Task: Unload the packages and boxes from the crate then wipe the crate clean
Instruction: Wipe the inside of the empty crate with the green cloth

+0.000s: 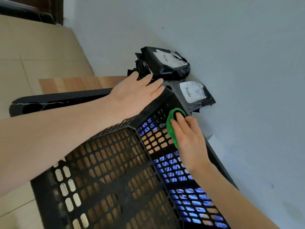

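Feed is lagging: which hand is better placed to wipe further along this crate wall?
Right hand: it presses the green cloth against the crate wall. Left hand lies flat on the rim, steadying.

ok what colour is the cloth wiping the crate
Bright green; the soft crumpled cloth shows best in the head view.

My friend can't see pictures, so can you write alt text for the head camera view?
A right hand presses a green cloth against the inner wall of a black slotted crate, while the left hand rests flat on its rim. Two black packages with white labels lie outside the crate, by a grey wall.
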{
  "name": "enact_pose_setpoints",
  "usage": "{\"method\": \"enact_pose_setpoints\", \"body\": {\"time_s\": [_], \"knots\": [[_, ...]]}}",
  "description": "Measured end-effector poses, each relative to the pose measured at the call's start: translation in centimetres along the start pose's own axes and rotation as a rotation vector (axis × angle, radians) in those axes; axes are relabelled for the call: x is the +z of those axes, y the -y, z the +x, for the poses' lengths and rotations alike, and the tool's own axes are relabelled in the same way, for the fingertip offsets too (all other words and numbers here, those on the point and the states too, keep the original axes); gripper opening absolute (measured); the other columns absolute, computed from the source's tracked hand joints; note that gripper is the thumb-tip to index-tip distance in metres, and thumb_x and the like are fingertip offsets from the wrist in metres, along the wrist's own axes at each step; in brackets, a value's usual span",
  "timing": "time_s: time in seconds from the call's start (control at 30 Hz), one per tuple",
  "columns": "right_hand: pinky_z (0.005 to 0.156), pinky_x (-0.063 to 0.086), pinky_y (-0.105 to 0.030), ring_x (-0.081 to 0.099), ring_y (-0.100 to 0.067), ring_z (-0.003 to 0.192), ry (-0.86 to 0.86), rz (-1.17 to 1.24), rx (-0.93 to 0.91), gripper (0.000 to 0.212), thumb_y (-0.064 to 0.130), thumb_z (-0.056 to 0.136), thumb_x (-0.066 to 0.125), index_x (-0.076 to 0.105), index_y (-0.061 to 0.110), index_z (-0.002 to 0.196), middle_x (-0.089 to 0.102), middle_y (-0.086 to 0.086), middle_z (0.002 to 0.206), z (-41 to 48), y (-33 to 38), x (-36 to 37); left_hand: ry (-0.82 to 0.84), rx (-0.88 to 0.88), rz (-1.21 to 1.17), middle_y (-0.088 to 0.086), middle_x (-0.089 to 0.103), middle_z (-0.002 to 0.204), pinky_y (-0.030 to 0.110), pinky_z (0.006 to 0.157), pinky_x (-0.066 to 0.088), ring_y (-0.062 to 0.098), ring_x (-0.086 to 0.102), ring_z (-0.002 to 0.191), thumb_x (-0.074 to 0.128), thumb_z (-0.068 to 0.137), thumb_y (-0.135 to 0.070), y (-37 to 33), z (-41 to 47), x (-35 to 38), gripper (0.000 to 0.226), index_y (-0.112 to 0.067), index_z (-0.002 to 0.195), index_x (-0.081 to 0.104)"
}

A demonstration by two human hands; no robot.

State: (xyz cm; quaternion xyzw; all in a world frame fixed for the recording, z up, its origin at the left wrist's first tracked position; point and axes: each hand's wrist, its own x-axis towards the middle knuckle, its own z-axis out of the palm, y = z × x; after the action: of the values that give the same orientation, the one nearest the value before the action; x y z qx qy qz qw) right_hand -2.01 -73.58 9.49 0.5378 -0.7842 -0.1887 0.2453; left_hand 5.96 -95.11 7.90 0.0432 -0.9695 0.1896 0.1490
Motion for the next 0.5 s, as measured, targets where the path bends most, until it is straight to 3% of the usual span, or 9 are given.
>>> {"method": "enact_pose_setpoints", "body": {"time_s": [0.13,0.3,0.43,0.5], "knots": [[0.081,0.052,-0.044,0.044,-0.033,0.101,-0.145,0.102,0.135,0.048,-0.015,0.071,0.069,0.057,-0.011,0.117,0.057,-0.023,0.123,-0.5,-2.4,-1.3,-0.018,-0.001,-0.012,0.011,0.003,0.163,0.043,0.1,0.039,0.03,0.022,0.145,0.051,0.097,-0.03,0.0,0.0,0.2,0.081,-0.01,0.154,-0.002],[0.086,0.051,-0.043,0.047,-0.032,0.104,-0.197,0.096,0.091,0.031,-0.005,0.088,0.046,0.061,-0.006,0.115,0.061,-0.019,0.119,0.1,-0.5,0.8,-0.054,0.003,-0.004,0.011,0.006,0.163,0.042,0.096,0.042,0.031,0.025,0.143,0.051,0.097,-0.03,0.0,-0.1,0.4,0.077,-0.01,0.154,0.003],[0.085,0.052,-0.041,0.059,-0.03,0.101,-0.06,0.185,-0.078,0.023,0.001,0.083,0.063,0.066,0.002,0.106,0.066,-0.014,0.11,-1.0,3.0,5.2,-0.043,0.021,-0.014,0.01,0.003,0.163,0.044,0.1,0.041,0.031,0.022,0.144,0.047,0.099,-0.032,0.0,0.0,0.3,0.076,-0.011,0.154,-0.001],[0.079,0.054,-0.04,0.061,-0.032,0.097,0.001,0.232,-0.149,0.021,0.0,0.083,0.062,0.064,0.002,0.103,0.063,-0.017,0.108,-1.8,4.5,7.6,-0.061,0.017,-0.007,0.01,0.004,0.163,0.045,0.1,0.041,0.03,0.024,0.143,0.047,0.099,-0.034,0.0,0.1,0.6,0.076,-0.012,0.154,0.0]]}}
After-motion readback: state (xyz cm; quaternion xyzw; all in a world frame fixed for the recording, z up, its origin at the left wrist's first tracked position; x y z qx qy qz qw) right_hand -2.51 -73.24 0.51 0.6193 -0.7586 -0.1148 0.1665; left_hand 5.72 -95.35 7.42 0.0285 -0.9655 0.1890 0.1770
